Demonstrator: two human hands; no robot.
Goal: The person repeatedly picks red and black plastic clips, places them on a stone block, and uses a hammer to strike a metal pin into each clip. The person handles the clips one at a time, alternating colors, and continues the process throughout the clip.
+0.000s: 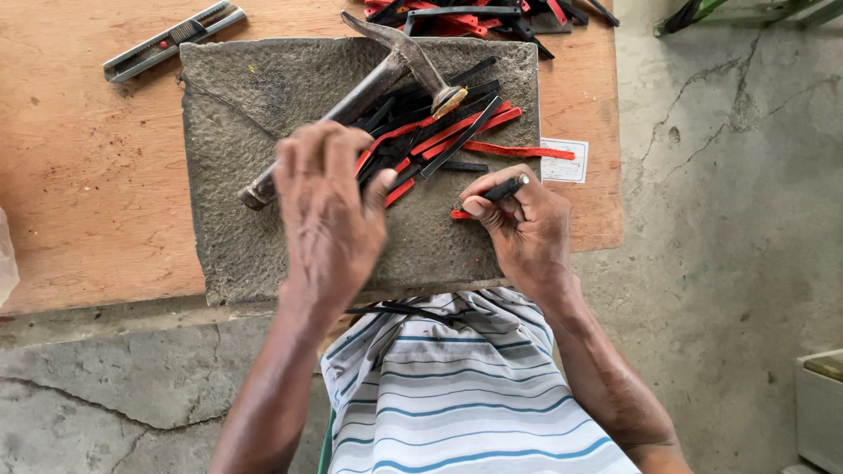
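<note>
A flat grey stone slab [263, 96] lies on a low wooden board [79, 175]. A heap of thin black and red strips [439, 132] covers its far right part. Across the slab rests a hammer [369, 83], its metal head on the strips. My left hand [329, 211] hovers over the near end of the heap, fingers bent down onto the strips; what it grips is hidden. My right hand [522, 224] pinches a short black strip [505, 187] above a red strip [461, 214] on the slab.
A grey utility knife [171, 39] lies at the board's far left. More red and black strips [474, 16] are piled at the far edge. A white label [564, 161] sits right of the slab. Cracked concrete floor [720, 219] surrounds the board; a pale box [821, 404] stands at lower right.
</note>
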